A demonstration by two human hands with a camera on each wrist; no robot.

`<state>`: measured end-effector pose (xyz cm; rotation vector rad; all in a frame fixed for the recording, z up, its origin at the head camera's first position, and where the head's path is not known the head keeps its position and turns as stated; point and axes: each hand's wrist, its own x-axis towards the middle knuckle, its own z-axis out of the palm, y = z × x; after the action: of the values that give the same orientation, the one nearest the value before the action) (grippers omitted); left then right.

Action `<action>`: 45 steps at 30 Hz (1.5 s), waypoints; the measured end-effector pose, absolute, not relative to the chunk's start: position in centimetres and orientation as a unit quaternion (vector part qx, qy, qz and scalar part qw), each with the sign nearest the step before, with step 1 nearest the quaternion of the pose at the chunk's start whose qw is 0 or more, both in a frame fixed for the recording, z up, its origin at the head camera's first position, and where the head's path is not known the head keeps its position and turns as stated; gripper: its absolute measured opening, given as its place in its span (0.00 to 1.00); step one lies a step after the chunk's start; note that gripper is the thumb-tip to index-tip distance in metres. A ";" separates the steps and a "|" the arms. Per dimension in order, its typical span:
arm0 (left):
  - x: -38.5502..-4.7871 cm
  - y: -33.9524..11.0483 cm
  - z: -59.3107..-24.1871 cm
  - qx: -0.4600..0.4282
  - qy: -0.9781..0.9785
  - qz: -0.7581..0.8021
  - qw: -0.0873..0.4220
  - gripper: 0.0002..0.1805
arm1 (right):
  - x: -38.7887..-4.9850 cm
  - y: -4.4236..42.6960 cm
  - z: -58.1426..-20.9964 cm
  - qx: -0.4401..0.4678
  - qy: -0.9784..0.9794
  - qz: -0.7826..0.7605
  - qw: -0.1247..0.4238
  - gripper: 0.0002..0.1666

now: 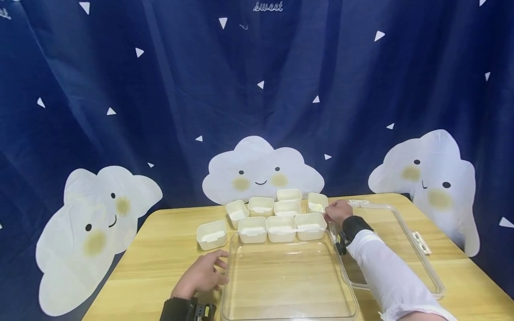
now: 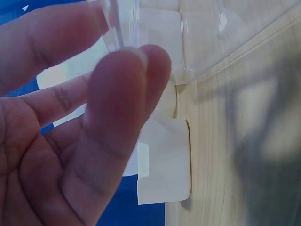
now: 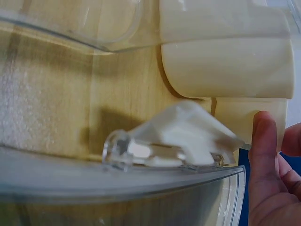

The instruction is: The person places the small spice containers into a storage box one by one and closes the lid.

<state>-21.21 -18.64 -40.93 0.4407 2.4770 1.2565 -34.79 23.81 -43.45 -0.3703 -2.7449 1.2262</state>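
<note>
My left hand (image 1: pixel 204 273) lies at the left edge of a large clear plastic box (image 1: pixel 289 285), fingers loosely spread and fingertips against or very near its rim. In the left wrist view the thumb (image 2: pixel 110 108) is beside the clear wall. At the back right, my right hand (image 1: pixel 339 211) holds a small cream bin (image 1: pixel 317 201) by its side. The right thumb (image 3: pixel 263 146) presses on the bin's wall (image 3: pixel 235 115); the other fingers are partly hidden. A yellowish patch shows inside that bin.
Several more cream bins (image 1: pixel 282 228) cluster behind the clear box, and one bin (image 1: pixel 212 235) sits apart at the left. A clear lid (image 1: pixel 401 249) with cream clasps (image 1: pixel 421 243) lies under and beyond my right forearm. A blue curtain (image 1: pixel 257 107) hangs behind the wooden table (image 1: pixel 156 249).
</note>
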 end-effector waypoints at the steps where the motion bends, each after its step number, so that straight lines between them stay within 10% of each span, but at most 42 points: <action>1: -21.2 -18.6 -40.9 0.153 0.868 0.442 0.165 0.35 | -34.8 23.8 -43.4 -0.123 -0.904 0.406 0.054 0.09; 45: -21.4 -18.7 -41.2 0.145 0.871 0.441 0.162 0.33 | -33.5 25.0 -41.4 -0.117 -0.881 0.453 0.073 0.17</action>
<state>-21.35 -18.69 -41.19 0.4136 2.4842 1.2587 -33.46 25.02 -41.37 -0.3525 -2.6459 1.3600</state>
